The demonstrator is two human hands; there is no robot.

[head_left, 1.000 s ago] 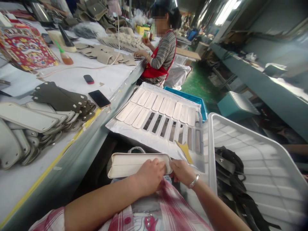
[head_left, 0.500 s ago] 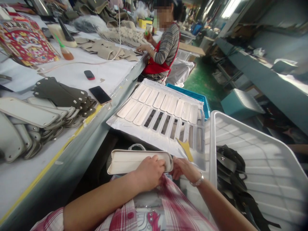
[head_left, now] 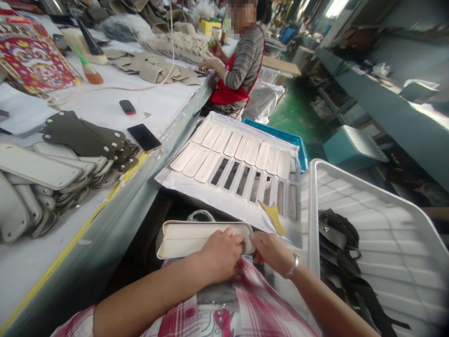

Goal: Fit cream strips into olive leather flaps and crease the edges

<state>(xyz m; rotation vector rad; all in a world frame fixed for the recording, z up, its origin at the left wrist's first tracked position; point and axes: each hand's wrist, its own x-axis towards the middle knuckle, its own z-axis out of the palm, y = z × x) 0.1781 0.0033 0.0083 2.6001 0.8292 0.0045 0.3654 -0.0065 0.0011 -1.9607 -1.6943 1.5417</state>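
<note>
In my lap lies a bag with a cream inner face, a raised rim and a pale loop handle behind it. My left hand reaches over its right part with curled fingers pressed against the cream surface near the rounded end. At that rounded right end, my right hand pinches the edge between thumb and fingers; the fingertips are partly hidden. Just beyond is a white slotted board carrying rows of cream rounded strips. A yellow scrap rests on the board's near right corner.
On the left, the white table bears stacked grey panels, a phone and a glue bottle. To the right stands a white basket with dark bag parts. A co-worker sits at the table's far side.
The view has shifted slightly. My right hand's fingers have moved a little along the bag's right end; my left hand stays on the bag.
</note>
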